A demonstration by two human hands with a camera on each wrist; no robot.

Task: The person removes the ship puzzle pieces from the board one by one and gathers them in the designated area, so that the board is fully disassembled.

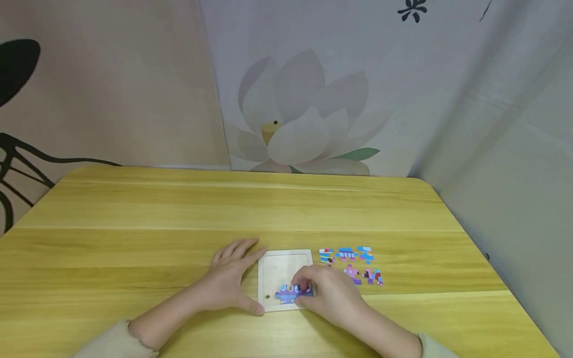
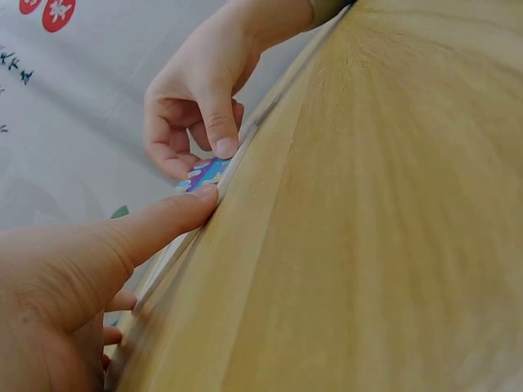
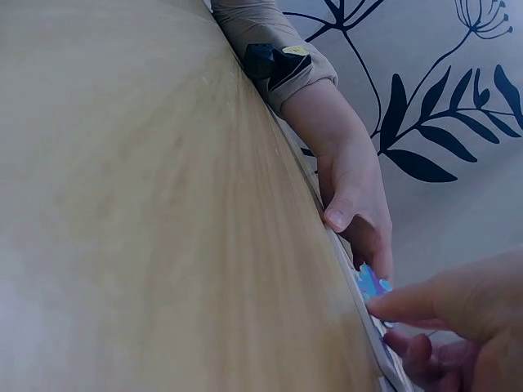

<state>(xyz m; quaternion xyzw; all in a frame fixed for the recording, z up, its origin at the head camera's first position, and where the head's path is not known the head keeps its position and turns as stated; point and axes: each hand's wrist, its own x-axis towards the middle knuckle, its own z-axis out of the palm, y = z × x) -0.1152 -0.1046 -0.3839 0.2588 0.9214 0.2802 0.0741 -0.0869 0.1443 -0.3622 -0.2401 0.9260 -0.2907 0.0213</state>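
A square, pale wooden puzzle tray (image 1: 286,252) lies on the table near me. My left hand (image 1: 228,283) rests along its left side, fingers spread, with the thumb at the near-left corner. Over the tray's near-right part, my right hand (image 1: 333,293) pinches a purple and blue jigsaw piece (image 1: 285,294) between thumb and curled fingers. That piece lies along the tray's near edge, its right end partly hidden by the fingers. In the left wrist view the colourful piece (image 2: 206,175) shows between the right thumb and the left thumb.
Several loose jigsaw pieces (image 1: 346,254) lie in two rows just right of the tray, some partly behind my right hand. The wooden table (image 1: 179,209) reaches back to a curtain (image 1: 309,99) printed with a lotus.
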